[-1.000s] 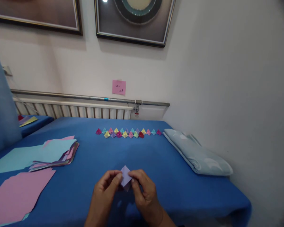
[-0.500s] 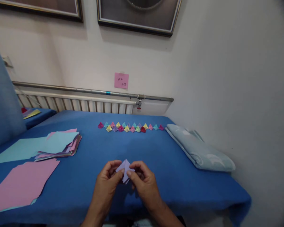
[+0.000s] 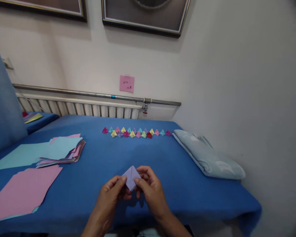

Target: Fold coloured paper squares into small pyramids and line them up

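Observation:
A small lavender piece of folded paper [image 3: 131,178], diamond-shaped with a crease from its top corner, is held up over the near part of the blue-covered table. My left hand [image 3: 112,192] pinches its left corner, thumb on the front face. On the opposite corner, my right hand [image 3: 149,187] grips with the thumb in front and fingers behind. The layers at the paper's lower edge show slightly apart. Beyond my hands, two rows of small folded paper pieces [image 3: 132,134] in several colours run across the far part of the table.
To the left lie a stack of coloured paper sheets [image 3: 61,148] and pink sheets [image 3: 24,189]. A folded pale green blanket [image 3: 207,154] rests at the right by the wall. Behind the table are a radiator [image 3: 88,108] and a pipe with a valve [image 3: 145,108].
The lavender paper shows a wider, flatter face than before. My left thumb has shifted outward from its middle to the left corner, and the left hand sits slightly lower.

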Demonstrator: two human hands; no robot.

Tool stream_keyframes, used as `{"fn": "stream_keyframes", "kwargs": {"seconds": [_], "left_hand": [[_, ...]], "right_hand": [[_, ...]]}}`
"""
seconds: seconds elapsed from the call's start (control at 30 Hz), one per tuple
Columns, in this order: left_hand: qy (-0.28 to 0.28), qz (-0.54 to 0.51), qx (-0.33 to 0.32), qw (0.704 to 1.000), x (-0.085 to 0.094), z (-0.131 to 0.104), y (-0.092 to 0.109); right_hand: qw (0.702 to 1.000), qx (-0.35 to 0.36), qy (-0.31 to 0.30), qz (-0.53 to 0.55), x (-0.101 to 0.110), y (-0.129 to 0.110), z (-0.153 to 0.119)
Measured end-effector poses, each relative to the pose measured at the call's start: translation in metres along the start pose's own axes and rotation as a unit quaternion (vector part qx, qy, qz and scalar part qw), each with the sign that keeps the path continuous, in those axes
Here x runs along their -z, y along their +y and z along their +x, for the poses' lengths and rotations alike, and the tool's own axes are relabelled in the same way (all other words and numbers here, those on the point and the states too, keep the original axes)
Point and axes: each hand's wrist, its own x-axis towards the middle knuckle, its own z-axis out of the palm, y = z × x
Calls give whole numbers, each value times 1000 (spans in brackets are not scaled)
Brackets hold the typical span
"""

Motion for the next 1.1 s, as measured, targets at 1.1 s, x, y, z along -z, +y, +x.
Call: {"fn": "stream_keyframes", "kwargs": {"seconds": [1.1], "left_hand": [[-57,199,-122,971,1,-22,11]], "right_hand": [[967,133,-60,-210,5,-40,-13]]}}
